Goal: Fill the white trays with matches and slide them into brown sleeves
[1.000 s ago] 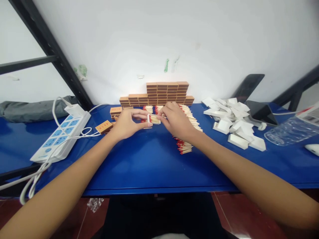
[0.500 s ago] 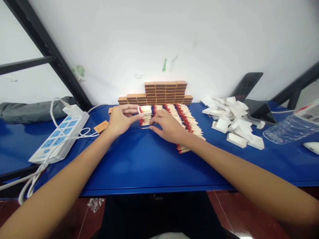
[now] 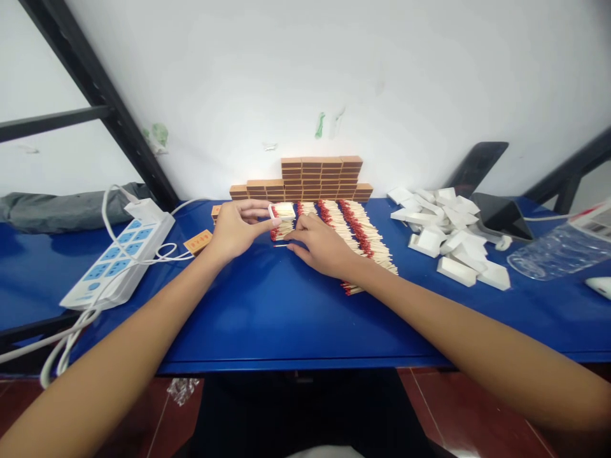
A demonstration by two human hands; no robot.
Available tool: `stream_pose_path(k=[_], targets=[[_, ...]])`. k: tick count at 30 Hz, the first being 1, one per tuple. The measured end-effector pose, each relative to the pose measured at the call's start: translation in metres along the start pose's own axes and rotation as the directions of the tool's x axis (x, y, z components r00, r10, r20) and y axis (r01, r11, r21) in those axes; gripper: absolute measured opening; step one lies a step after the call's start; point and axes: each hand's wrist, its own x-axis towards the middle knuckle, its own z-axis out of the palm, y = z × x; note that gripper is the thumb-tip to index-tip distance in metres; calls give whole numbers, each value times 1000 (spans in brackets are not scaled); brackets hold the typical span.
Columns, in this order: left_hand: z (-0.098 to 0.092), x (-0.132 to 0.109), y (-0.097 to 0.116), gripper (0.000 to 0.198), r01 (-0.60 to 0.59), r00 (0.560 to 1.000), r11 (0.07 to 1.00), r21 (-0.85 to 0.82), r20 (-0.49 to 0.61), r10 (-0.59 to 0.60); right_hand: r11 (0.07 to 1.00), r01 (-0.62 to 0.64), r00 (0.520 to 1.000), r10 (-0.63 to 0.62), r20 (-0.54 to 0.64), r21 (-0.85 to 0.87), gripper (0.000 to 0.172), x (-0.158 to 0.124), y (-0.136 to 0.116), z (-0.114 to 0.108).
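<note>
My left hand point(image 3: 241, 229) grips a small white matchbox tray point(image 3: 282, 211) between thumb and fingers, tilted above the table. Pale matches with red heads lie inside it. Just below the tray is a short row of matches point(image 3: 281, 233) on the blue table. My right hand point(image 3: 319, 245) is curled beside this row, its thumb and index finger closing at the end of a single match point(image 3: 280, 245). Longer rows of red-headed matches point(image 3: 360, 235) stretch behind and under my right hand and forearm, which hide part of them.
Stacked matchboxes point(image 3: 321, 178) stand against the wall. An orange matchbox point(image 3: 198, 242) lies by my left wrist, near a white power strip point(image 3: 119, 261) with cables. To the right are a heap of white trays point(image 3: 449, 229), a dark phone point(image 3: 480, 166) and a clear plastic bottle point(image 3: 558, 248).
The whole view has shifted slightly, so everything sits a little further right. Both hands keep nearly the same pose; the tray in my left hand looks slightly flatter.
</note>
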Motion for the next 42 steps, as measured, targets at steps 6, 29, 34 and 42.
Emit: stream_pose_path(k=[6, 29, 34, 42], targets=[[-1, 1, 0, 63, -9, 1000, 999, 34, -4, 9, 1000, 2, 1000, -2, -9, 28, 14, 0, 0, 0], [5, -7, 6, 60, -22, 965, 996, 86, 261, -2, 994, -102, 974, 92, -206, -36, 10, 2, 4, -33], [6, -8, 11, 63, 66, 973, 996, 65, 217, -78, 998, -55, 981, 55, -188, 1, 11, -1, 6, -30], [5, -7, 6, 69, 114, 969, 993, -22, 224, -106, 992, -37, 978, 60, -200, 118, 12, -1, 6, -29]])
